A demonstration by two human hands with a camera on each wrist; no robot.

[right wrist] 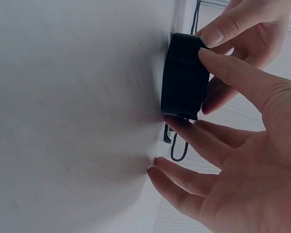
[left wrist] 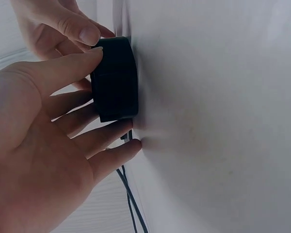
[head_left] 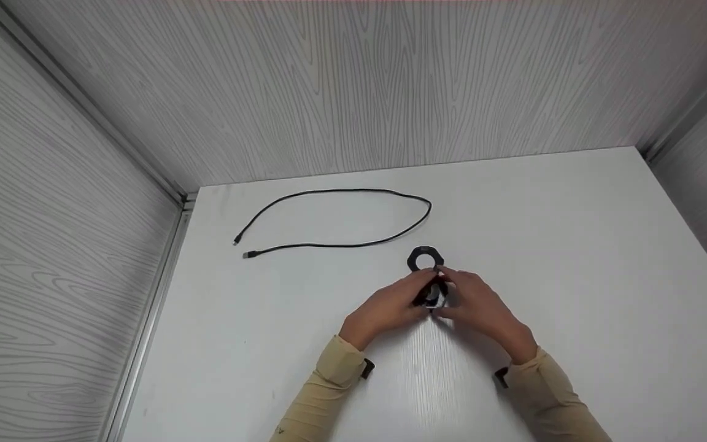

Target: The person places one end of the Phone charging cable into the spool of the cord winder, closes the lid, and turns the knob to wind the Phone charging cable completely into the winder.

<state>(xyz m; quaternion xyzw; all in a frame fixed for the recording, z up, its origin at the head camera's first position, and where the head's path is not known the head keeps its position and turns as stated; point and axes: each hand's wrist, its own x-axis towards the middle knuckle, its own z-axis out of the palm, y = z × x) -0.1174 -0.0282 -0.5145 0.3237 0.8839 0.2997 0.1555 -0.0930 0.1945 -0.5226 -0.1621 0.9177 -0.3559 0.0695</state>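
Both hands meet over a small black object (head_left: 432, 297) at the middle of the white table. In the left wrist view it appears as a dark, smooth-sided block (left wrist: 115, 85) with bevelled corners, close against the tabletop. My left hand (head_left: 390, 307) grips its left side, thumb on the near edge and fingers farther round. From the other side my right hand (head_left: 479, 307) holds it, thumb at the near edge and a fingertip at its far end. Just beyond the fingers lies a black faceted ring (head_left: 415, 253) with a round opening. Fingers partly hide the held object in the head view.
A thin black cable (head_left: 353, 246) with a plug at each end lies in a wide loop behind and left of the hands. Grey wood-grain panels (head_left: 353, 92) enclose the white table (head_left: 574, 258) at the back and both sides.
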